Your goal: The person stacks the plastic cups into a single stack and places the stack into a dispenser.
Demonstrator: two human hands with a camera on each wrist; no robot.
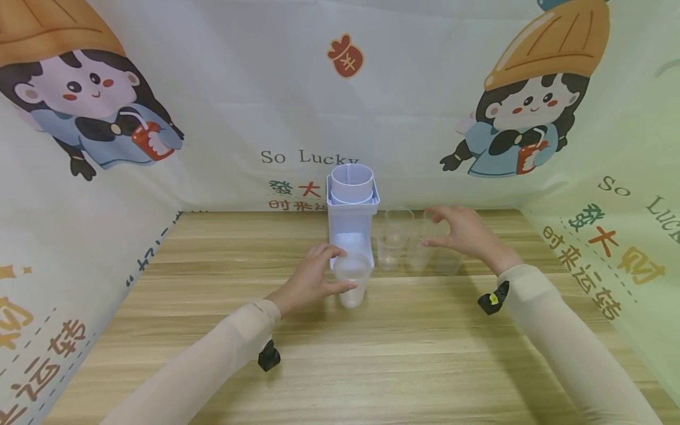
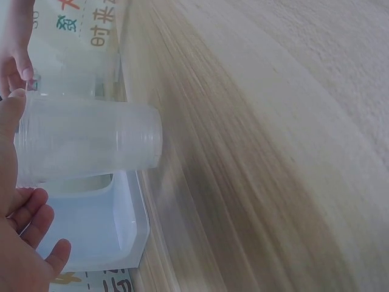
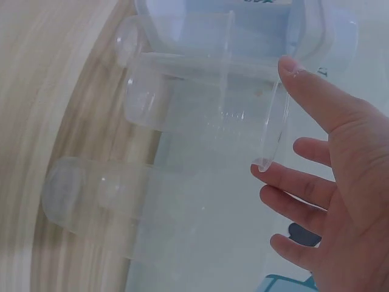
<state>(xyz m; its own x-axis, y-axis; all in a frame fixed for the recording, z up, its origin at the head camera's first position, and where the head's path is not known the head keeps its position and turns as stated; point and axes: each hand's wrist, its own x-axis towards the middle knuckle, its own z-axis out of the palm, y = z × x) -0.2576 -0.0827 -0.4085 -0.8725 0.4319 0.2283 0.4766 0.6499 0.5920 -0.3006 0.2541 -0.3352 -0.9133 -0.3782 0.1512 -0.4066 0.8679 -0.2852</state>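
Observation:
My left hand (image 1: 308, 278) holds a clear plastic cup (image 1: 352, 286) near its rim, with thumb and forefinger on opposite sides. The cup is upright, just in front of a white plastic holder (image 1: 352, 215) with a round tube at its top. In the right wrist view, my right hand (image 3: 346, 188) has its thumb and forefinger at the rim of another clear cup (image 3: 200, 103). Its other fingers are spread away from the cup. More clear cups (image 1: 389, 255) stand beside the holder, partly overlapping and faint against the backdrop.
A wood-grain table (image 1: 340, 366) lies beneath everything. Printed cloth (image 1: 239, 88) with cartoon figures and lettering rises behind the holder and along both sides. One cup (image 1: 449, 261) stands rightmost, below the right hand. A small black device (image 1: 269, 355) sits on each wrist.

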